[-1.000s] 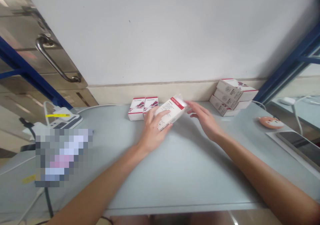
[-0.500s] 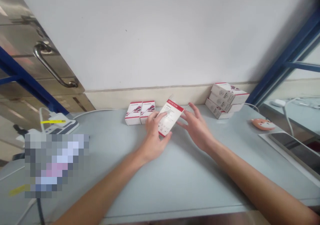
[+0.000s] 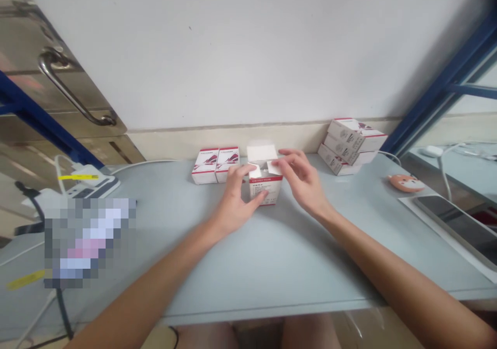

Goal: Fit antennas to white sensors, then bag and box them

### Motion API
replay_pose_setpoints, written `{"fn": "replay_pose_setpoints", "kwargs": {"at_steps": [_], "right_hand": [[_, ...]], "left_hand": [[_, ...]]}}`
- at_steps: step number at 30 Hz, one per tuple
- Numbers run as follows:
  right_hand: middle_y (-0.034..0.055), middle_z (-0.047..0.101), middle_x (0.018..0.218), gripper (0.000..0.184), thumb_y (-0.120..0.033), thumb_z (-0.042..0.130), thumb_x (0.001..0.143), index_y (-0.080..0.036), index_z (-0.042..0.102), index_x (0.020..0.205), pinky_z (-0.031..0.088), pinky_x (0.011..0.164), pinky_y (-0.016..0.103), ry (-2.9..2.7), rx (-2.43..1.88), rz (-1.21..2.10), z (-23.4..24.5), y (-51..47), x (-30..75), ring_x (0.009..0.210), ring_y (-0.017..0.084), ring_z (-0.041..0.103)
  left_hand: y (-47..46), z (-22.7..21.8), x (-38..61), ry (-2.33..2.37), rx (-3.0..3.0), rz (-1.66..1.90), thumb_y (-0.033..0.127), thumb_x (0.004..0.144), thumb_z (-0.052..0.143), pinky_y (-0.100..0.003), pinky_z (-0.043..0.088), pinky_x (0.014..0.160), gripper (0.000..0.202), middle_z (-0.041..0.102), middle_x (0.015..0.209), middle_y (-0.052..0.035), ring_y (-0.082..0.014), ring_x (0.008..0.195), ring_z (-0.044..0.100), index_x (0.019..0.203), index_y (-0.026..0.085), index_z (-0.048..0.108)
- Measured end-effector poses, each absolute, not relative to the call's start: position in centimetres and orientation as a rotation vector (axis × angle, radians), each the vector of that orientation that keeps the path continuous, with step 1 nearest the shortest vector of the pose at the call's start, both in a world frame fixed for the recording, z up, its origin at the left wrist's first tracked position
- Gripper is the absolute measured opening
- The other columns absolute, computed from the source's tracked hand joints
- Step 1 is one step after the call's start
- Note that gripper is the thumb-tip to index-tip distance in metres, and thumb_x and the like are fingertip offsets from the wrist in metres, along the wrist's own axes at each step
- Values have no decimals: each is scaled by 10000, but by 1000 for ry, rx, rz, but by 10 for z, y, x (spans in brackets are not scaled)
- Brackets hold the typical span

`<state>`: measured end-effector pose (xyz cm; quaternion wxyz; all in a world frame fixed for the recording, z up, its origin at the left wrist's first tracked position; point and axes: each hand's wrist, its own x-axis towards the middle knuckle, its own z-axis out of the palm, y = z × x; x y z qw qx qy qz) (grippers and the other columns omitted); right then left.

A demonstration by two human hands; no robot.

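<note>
I have the detector carton upright, flaps open, between both hands: left fingers curled against its front, right fingers spread on a flap.

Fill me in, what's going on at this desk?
A person is working with both bare hands on a white-and-red DETECTOR carton, which stands on a pale grey table. The left hand grips its side, and the right hand has its fingertips at the open top, where a white flap stands up. Nearby are two similar cartons to the left and a stack of cartons to the right, against the wall.
</note>
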<state>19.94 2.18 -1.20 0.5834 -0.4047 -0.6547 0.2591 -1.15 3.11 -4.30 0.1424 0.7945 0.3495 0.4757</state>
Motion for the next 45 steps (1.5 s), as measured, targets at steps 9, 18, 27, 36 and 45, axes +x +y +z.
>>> {"fn": "replay_pose_setpoints", "kwargs": {"at_steps": [9, 18, 27, 36, 45], "right_hand": [[67, 725, 1306, 662, -459, 743, 883, -304, 501, 1479, 512, 1104, 491, -1181, -934, 1159, -8, 24, 192, 1159, 247, 698], [74, 678, 1395, 395, -432, 560, 1062, -330, 555, 1443, 607, 983, 432, -1545, -810, 682, -9, 16, 192, 1139, 233, 708], [85, 683, 1159, 156, -307, 630, 1030, -272, 734, 1141, 565, 1025, 472, -1750, -775, 181, -10, 18, 194, 1117, 243, 676], [82, 661, 1154, 96, -289, 652, 1020, -267, 733, 1067, 583, 984, 459, -1777, -755, 219, -9, 19, 198, 1079, 231, 685], [152, 400, 1630, 772, -437, 773, 916, -349, 427, 1601, 611, 1010, 500, -1960, -881, 378, -28, 24, 204, 1284, 321, 650]], "left_hand": [[27, -46, -7, 908, 2182, 1414, 346, 953, 751, -427, 546, 1087, 701, 510, 1521, -113, -248, 1305, 623, 1515, 357, 332], [26, -39, -6, 903, 1891, 1331, 440, 889, 831, -459, 535, 1075, 1113, 634, 1383, -90, -262, 1221, 671, 1681, 422, 50], [34, -44, -6, 899, 1887, 1234, 466, 929, 782, -436, 531, 1054, 932, 619, 1507, -82, -278, 1335, 614, 1669, 440, 215], [31, -48, -8, 862, 2007, 1266, 435, 971, 739, -411, 551, 1036, 896, 623, 1503, -81, -257, 1310, 639, 1673, 428, 182], [44, -55, -7, 814, 1827, 1505, 448, 945, 766, -389, 597, 1004, 543, 623, 1466, -98, -247, 1267, 674, 1404, 323, 504]]}}
